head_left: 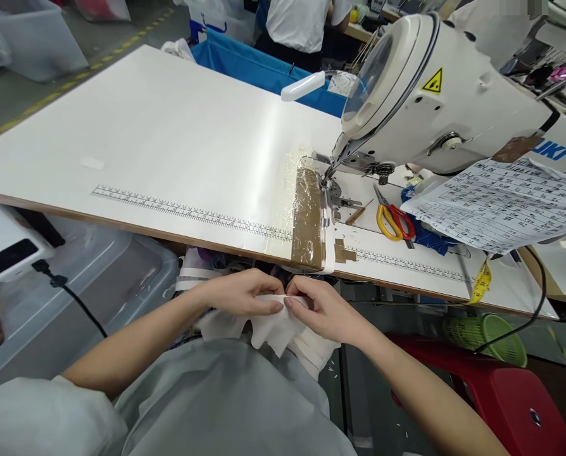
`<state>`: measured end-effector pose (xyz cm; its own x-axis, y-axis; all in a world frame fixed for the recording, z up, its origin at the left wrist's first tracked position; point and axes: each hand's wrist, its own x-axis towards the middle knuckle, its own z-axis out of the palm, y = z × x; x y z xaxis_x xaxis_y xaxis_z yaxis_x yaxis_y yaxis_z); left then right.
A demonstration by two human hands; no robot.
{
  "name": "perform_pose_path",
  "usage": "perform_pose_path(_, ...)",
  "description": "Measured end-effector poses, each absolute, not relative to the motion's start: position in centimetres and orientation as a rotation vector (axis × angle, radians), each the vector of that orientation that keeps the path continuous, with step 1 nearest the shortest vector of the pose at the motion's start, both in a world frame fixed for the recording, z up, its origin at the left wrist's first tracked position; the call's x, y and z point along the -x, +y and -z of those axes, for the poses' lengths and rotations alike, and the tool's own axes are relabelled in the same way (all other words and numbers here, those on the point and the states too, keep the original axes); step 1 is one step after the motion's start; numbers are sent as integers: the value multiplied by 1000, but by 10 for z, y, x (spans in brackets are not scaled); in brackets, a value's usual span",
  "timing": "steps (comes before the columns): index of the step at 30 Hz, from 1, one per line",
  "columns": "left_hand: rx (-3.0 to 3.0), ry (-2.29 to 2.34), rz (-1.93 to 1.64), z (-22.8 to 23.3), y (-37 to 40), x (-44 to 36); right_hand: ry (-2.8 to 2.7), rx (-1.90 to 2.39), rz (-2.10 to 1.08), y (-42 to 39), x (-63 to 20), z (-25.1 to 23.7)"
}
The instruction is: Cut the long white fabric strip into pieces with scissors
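Just in front of the table edge, my left hand (249, 292) and my right hand (318, 304) pinch the upper edge of a piece of white fabric (276, 326) between thumbs and fingers. The two hands almost touch at the fingertips. The fabric hangs down over my lap, its lower edge wavy. More pale cloth (314, 348) lies beneath it on my legs. Beyond my hands, a sewing machine (406, 95) stands on the white table (192, 139), its needle area above a strip of brown tape (308, 218).
Scissors (391, 218) with yellow and red handles lie right of the needle. A handwritten sheet (501, 202) hangs from the machine. Left stands a plastic bin (135, 259); right, a red stool (520, 392) and green basket (501, 339). A person (297, 25) is behind the blue fabric bin (245, 60).
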<state>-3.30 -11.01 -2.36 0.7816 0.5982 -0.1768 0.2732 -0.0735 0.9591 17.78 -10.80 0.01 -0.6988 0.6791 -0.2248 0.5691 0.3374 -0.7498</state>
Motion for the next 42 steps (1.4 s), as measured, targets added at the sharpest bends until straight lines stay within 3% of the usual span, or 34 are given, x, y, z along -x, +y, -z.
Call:
perform_pose_path(12,-1559,625,-281,28,-113,35,-2526,1096,-1261,-116,-177,5)
perform_pose_path(22,-1366,623,-290,36,-122,53,-2238,1206,-1665,-117,-185,6)
perform_pose_path(42,-1553,799,-322,47,-125,92,-2499,1271,-1313,-116,-223,-14)
